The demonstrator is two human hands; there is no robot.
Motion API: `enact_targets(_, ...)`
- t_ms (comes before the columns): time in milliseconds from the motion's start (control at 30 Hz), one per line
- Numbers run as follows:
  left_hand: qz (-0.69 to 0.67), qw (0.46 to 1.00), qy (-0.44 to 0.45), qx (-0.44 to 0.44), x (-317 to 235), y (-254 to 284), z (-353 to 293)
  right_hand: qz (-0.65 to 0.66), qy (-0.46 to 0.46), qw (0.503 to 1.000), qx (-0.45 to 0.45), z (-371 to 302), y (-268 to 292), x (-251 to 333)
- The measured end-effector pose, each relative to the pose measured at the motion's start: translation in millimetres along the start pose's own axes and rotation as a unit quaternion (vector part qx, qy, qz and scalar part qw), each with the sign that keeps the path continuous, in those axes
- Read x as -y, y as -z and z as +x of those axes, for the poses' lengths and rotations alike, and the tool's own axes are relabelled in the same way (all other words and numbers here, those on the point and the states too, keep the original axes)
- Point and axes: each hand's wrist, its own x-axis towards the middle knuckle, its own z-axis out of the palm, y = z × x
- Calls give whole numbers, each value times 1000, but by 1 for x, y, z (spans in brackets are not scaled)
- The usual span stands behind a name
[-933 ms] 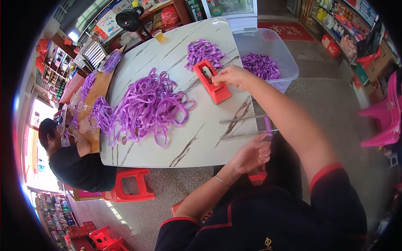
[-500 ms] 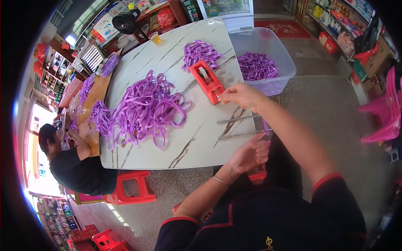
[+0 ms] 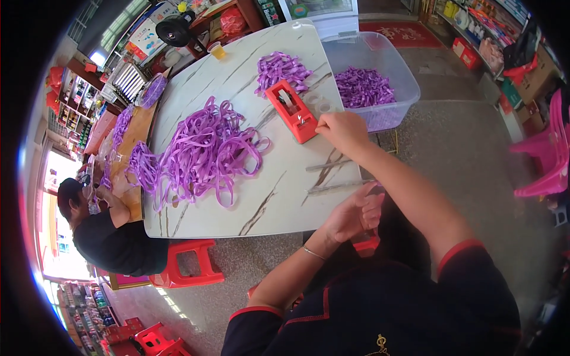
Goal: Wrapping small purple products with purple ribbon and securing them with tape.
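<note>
A red tape dispenser (image 3: 292,113) with a roll of tape in it stands on the marble-patterned table (image 3: 261,204). Just right of its cutting end, my right hand (image 3: 344,133) is closed in a pinch; whatever lies between the fingertips is too small to make out. My left hand (image 3: 355,215) is closed at the table's near right edge, with a bit of purple strap (image 3: 377,187) showing at its fingers. A big tangled heap of purple straps (image 3: 205,154) covers the left of the table. Behind the dispenser lies a smaller pile of purple straps (image 3: 280,71).
Two clear strips (image 3: 329,188) lie near my left hand. Clear rings (image 3: 320,102) sit beside the dispenser. Right of the table stands a clear plastic bin (image 3: 407,107) of purple straps. A cup (image 3: 218,52) is at the back. A person (image 3: 113,237) works at the left.
My right hand has moved slightly up and right, away from the dispenser's cutting end. My left hand stays nearly in place, and less of the purple strap shows beside it.
</note>
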Motion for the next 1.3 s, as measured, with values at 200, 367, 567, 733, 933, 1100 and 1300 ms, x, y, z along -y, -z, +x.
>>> enact_targets(200,-5,1000,-8,6,-3,0,-1,-44,43,998,12,8,13,-2)
enact_targets(367,-1,1000,-6,23,0,0,1,-119,15,992,50,4,2,-18)
enact_targets(567,-25,999,-8,41,2,6,0,131,-51,976,168,-14,39,-42)
enact_targets(733,-28,999,-11,35,0,6,-2,300,-57,895,327,-24,86,-41)
enact_targets(933,-10,999,-13,33,1,4,0,194,-62,894,399,-38,89,-62)
enact_targets(1100,-14,999,-12,32,1,4,-1,156,-57,894,415,-46,81,-71)
enact_targets(1300,-12,999,-12,30,1,5,-1,116,-43,899,419,-47,80,-76)
